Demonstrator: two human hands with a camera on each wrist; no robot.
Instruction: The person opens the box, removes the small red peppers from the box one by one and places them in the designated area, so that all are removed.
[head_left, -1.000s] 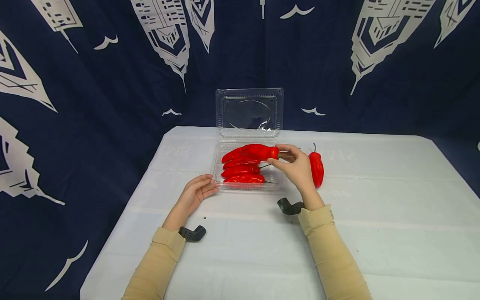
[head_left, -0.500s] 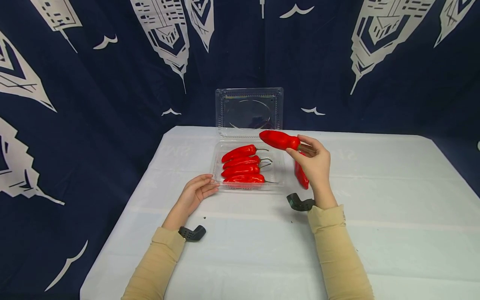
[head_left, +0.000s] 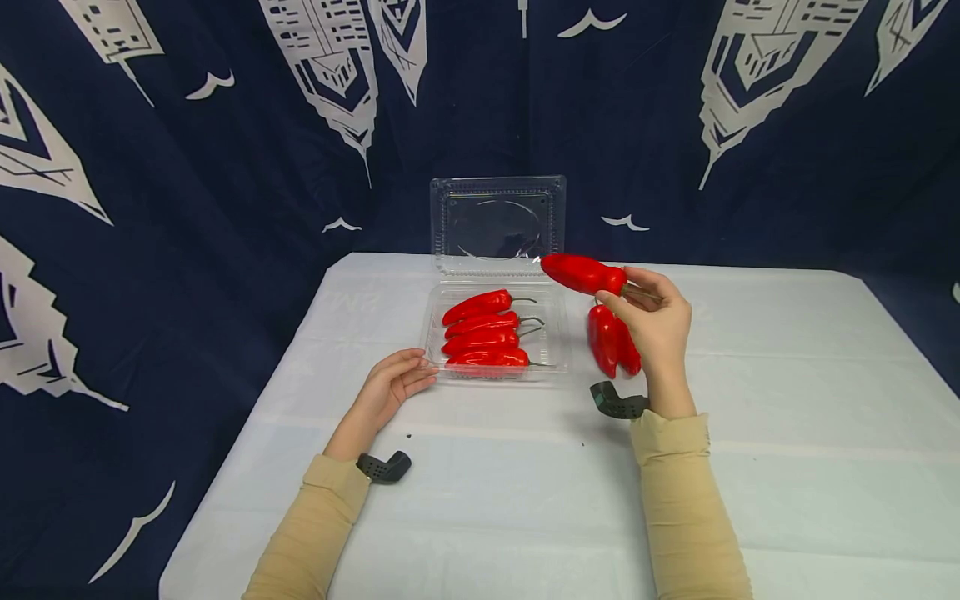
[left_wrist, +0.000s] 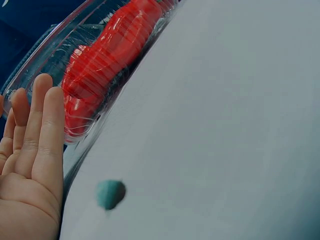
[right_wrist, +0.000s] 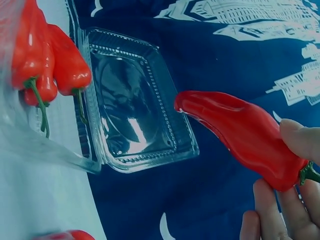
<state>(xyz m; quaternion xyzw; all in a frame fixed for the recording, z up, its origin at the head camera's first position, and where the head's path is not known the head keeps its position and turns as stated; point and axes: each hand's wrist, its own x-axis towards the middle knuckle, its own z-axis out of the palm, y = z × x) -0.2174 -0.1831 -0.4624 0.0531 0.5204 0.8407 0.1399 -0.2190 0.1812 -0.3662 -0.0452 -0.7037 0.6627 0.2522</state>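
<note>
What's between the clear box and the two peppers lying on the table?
In the head view, just bare white table separates the clear box from those peppers.

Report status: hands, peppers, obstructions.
Left hand at container corner; right hand pinches raised pepper. Four peppers inside, two peppers on table. Lid open, no obstruction visible.

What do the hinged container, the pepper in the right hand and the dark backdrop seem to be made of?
Container: thin, glossy clear plastic; it is see-through, and its ridged lid catches bright highlights.
Held pepper: smooth, shiny red skin with a green stem; real or imitation, I can't tell.
Backdrop: probably matte printed fabric, as it hangs in soft creases.
</note>
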